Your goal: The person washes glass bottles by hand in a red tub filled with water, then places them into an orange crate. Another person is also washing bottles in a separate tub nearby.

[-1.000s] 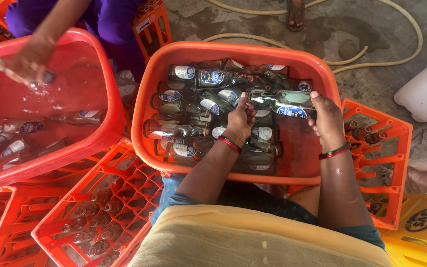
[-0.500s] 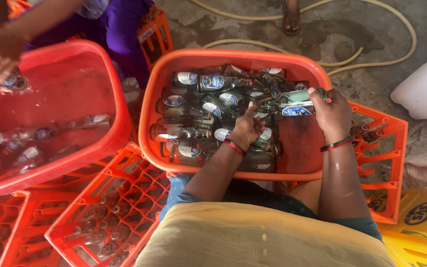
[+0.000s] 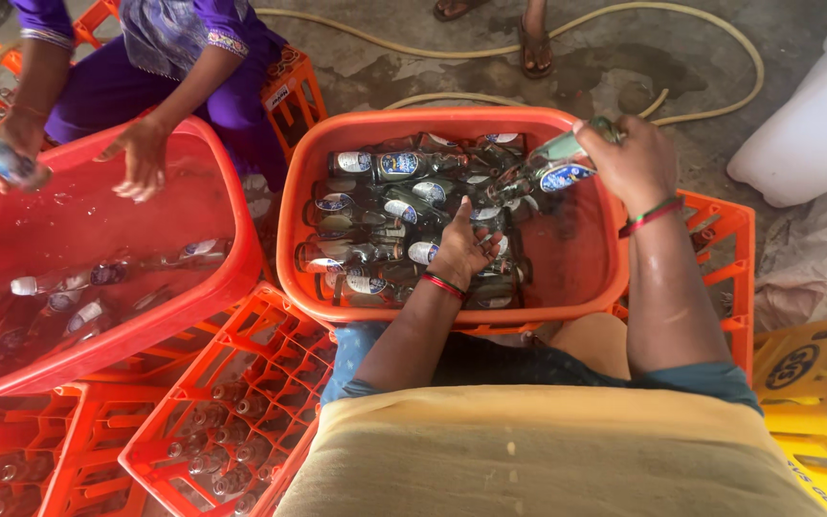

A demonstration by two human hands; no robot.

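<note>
Gripping a bottle [image 3: 557, 165] raised, right hand [image 3: 630, 161] closed; left hand [image 3: 466, 251] w/ fingers spread in tub [image 3: 289, 206].

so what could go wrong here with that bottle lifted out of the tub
The right hand holds a wet glass bottle above the orange tub; it could slip and crack on the bottles below. The left hand rests among those packed bottles, so broken glass might cut it.

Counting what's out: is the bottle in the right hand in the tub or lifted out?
Lifted out: right hand holds bottle above tub.
</note>
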